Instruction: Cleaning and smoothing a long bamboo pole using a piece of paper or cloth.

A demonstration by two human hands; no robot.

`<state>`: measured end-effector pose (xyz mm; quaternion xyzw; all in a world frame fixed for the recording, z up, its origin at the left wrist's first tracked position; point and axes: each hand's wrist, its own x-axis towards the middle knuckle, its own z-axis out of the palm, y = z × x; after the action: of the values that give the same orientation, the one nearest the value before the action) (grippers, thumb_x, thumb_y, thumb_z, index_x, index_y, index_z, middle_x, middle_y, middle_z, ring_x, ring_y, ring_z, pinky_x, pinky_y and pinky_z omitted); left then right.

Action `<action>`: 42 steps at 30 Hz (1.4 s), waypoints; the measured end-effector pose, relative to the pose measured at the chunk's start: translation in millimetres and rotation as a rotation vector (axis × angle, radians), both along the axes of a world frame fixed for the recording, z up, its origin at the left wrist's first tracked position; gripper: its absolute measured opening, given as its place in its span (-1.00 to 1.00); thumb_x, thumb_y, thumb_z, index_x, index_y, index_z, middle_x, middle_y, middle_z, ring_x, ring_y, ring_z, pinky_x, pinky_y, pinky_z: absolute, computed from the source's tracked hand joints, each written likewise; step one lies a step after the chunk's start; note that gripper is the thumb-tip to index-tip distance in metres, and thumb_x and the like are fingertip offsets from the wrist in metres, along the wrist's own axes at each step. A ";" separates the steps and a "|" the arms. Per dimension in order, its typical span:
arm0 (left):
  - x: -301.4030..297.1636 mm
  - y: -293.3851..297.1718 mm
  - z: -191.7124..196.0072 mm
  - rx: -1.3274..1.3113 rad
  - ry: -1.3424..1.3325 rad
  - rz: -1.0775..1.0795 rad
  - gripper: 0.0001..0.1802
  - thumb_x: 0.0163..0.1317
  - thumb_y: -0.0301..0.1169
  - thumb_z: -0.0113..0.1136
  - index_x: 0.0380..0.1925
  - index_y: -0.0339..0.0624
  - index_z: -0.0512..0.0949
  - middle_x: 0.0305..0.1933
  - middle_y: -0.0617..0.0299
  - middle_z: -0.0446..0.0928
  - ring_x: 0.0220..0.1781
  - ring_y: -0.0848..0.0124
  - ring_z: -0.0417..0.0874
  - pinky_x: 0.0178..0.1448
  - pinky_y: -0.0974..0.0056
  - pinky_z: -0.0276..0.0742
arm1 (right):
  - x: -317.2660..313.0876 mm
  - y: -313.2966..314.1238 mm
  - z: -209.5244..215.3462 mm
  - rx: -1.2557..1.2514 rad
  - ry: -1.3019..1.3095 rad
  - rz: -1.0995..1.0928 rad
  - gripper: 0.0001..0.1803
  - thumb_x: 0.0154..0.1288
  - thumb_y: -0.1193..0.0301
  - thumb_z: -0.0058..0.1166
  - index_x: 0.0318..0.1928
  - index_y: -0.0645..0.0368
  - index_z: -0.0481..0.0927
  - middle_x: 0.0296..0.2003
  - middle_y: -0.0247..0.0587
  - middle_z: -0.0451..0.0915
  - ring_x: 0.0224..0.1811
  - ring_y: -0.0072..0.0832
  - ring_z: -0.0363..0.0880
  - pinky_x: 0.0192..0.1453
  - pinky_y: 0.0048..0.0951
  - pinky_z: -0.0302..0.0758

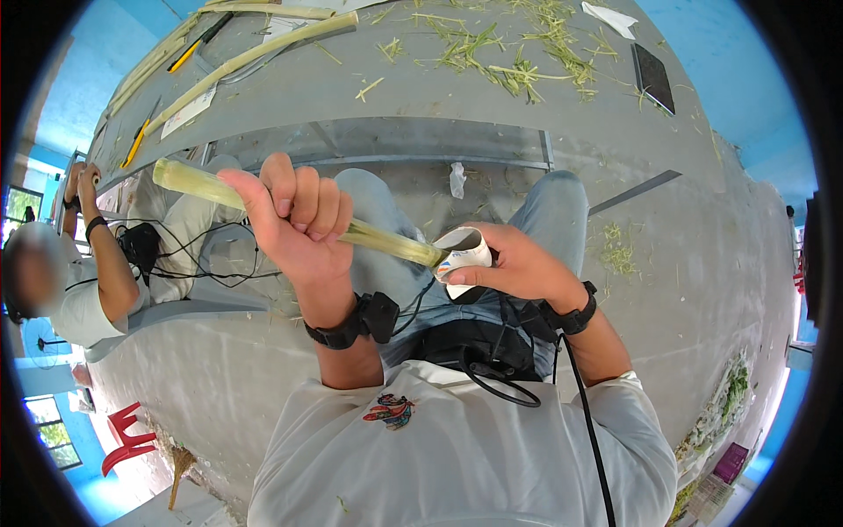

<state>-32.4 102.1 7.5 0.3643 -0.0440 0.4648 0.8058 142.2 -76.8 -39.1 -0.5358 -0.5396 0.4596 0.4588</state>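
Observation:
My left hand (299,220) is closed in a fist around a long, pale green plant stalk (391,240), which slants from upper left down to the right across my lap. The stalk's far-left end sticks out past my thumb. Its right end meets a short white tube-like piece (465,253) with coloured print. My right hand (527,263) grips that white piece, thumb in front and the other fingers behind. Whether the stalk's tip goes inside the piece or only touches its edge I cannot tell. Something dark shows just beneath it.
On the grey table (369,83) ahead lie long stalks (281,44), yellow-handled cutters (134,147), green shavings (527,75) and a dark flat device (652,79). A co-worker (97,281) sits at the left. A red plastic chair (127,439) stands at lower left.

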 end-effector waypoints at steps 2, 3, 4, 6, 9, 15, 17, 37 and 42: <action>-0.3 -0.2 0.4 0.002 0.001 0.001 -0.42 0.50 0.17 -0.33 -0.59 0.03 0.14 -0.71 0.49 0.02 -0.75 0.62 -0.09 -0.71 0.45 -0.09 | 0.6 -0.1 -1.9 0.003 -0.090 -0.020 -0.58 0.35 0.22 0.22 0.07 0.24 0.58 -0.25 -0.20 0.69 -0.23 -0.48 0.62 -0.05 -0.47 0.50; -0.9 0.0 0.6 0.013 0.004 0.005 -0.42 0.50 0.17 -0.33 -0.59 0.03 0.14 -0.71 0.49 0.02 -0.75 0.62 -0.09 -0.71 0.45 -0.08 | 2.8 -0.6 -4.6 -0.015 -0.084 -0.012 -0.59 0.37 0.20 0.19 0.05 0.25 0.58 -0.26 -0.18 0.69 -0.25 -0.46 0.63 -0.09 -0.46 0.50; -1.9 -0.4 0.5 0.023 0.008 0.012 -0.42 0.50 0.17 -0.33 -0.58 0.03 0.14 -0.71 0.49 0.02 -0.74 0.63 -0.09 -0.71 0.45 -0.08 | 5.1 -1.4 -6.2 -0.033 -0.078 -0.002 -0.59 0.38 0.17 0.17 0.04 0.25 0.58 -0.28 -0.15 0.69 -0.27 -0.44 0.63 -0.12 -0.46 0.49; -3.4 -1.5 0.2 0.019 0.000 -0.010 -0.42 0.50 0.18 -0.32 -0.58 0.03 0.14 -0.71 0.49 0.02 -0.75 0.62 -0.09 -0.71 0.45 -0.09 | 12.9 -3.0 -2.2 -0.073 -0.096 0.073 -0.60 0.40 0.17 0.16 0.03 0.25 0.58 -0.30 -0.16 0.68 -0.29 -0.44 0.62 -0.15 -0.45 0.49; -1.7 -1.8 -0.9 0.013 -0.005 -0.061 -0.42 0.49 0.18 -0.31 -0.58 0.02 0.14 -0.72 0.48 0.02 -0.75 0.62 -0.09 -0.71 0.44 -0.10 | 22.1 -4.1 3.0 -0.134 -0.121 0.171 -0.62 0.43 0.19 0.12 0.01 0.26 0.59 -0.35 -0.18 0.68 -0.32 -0.46 0.62 -0.20 -0.44 0.49; 1.0 -12.6 0.2 -0.031 0.100 0.014 -0.38 0.45 0.26 -0.32 -0.60 0.04 0.13 -0.76 0.48 -0.02 -0.76 0.62 -0.14 -0.69 0.40 -0.19 | 10.3 -3.2 -5.2 -0.087 -0.055 0.138 -0.69 0.38 0.31 0.10 0.00 0.26 0.59 -0.41 -0.23 0.64 -0.39 -0.51 0.57 -0.26 -0.45 0.47; 2.0 -14.6 0.2 -0.003 0.102 0.027 -0.39 0.45 0.25 -0.31 -0.59 0.03 0.12 -0.76 0.48 -0.02 -0.76 0.62 -0.14 -0.69 0.40 -0.18 | 3.4 -2.8 -5.4 -0.070 -0.058 0.083 -0.70 0.35 0.34 0.10 0.00 0.25 0.60 -0.42 -0.25 0.64 -0.41 -0.52 0.55 -0.27 -0.46 0.47; 7.1 -14.3 -1.2 0.000 0.231 0.170 -0.37 0.42 0.26 -0.23 -0.60 0.01 0.12 -0.76 0.46 -0.02 -0.76 0.62 -0.10 -0.69 0.41 -0.18 | -14.7 5.8 -22.3 -0.044 -0.221 -0.071 -0.53 0.27 0.13 0.27 0.08 0.14 0.61 -0.44 -0.06 0.66 -0.49 -0.29 0.61 -0.33 -0.40 0.48; 25.5 -32.8 -16.0 0.025 0.326 0.158 -0.37 0.43 0.25 -0.21 -0.60 0.00 0.12 -0.75 0.46 -0.02 -0.75 0.63 -0.11 -0.70 0.42 -0.18 | -18.5 13.3 3.5 -0.059 -0.268 -0.064 -0.57 0.28 0.14 0.26 0.06 0.12 0.64 -0.49 -0.09 0.65 -0.54 -0.31 0.58 -0.37 -0.39 0.46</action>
<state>-6.9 69.3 -8.6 0.4473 0.1102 0.4606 0.7587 123.7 -63.5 -35.6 -0.6226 -0.5647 0.3849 0.3811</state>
